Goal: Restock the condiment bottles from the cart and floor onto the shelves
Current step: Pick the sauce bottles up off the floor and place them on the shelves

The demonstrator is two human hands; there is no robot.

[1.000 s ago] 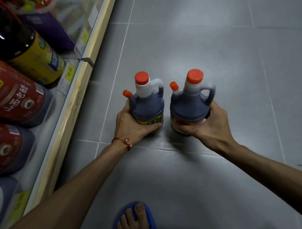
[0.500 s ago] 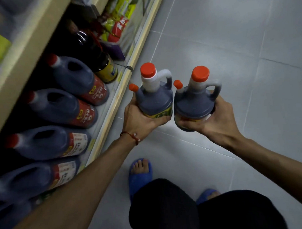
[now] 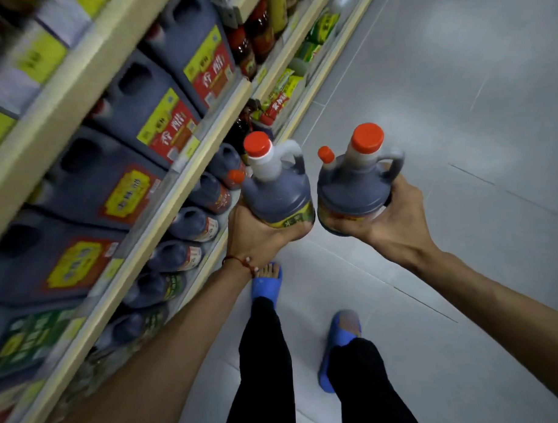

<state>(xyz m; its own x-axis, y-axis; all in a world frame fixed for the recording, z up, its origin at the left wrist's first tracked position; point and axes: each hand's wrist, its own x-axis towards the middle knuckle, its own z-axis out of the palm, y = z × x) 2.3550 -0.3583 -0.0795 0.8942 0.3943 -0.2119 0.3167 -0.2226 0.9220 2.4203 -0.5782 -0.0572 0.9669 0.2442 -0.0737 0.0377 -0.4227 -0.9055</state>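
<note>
condiment bottle [image 3: 277,195] is gripped low by the curled left hand [image 3: 256,234], a second bottle [image 3: 354,189] by the right hand [image 3: 395,220], both upright beside the shelves [image 3: 161,215]; judged heavy and smooth, so loop handles are safer holds.

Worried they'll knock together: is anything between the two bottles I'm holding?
Nothing. The head view shows a narrow bare gap between the left bottle and the right bottle, floor tile behind it.

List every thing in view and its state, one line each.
left bottle, capped, gripped by the left hand, off the floor.
right bottle, capped, gripped by the right hand, off the floor.
large jugs, shelved, labels facing the aisle.
small bottles, lined up on the lower shelf.
</note>
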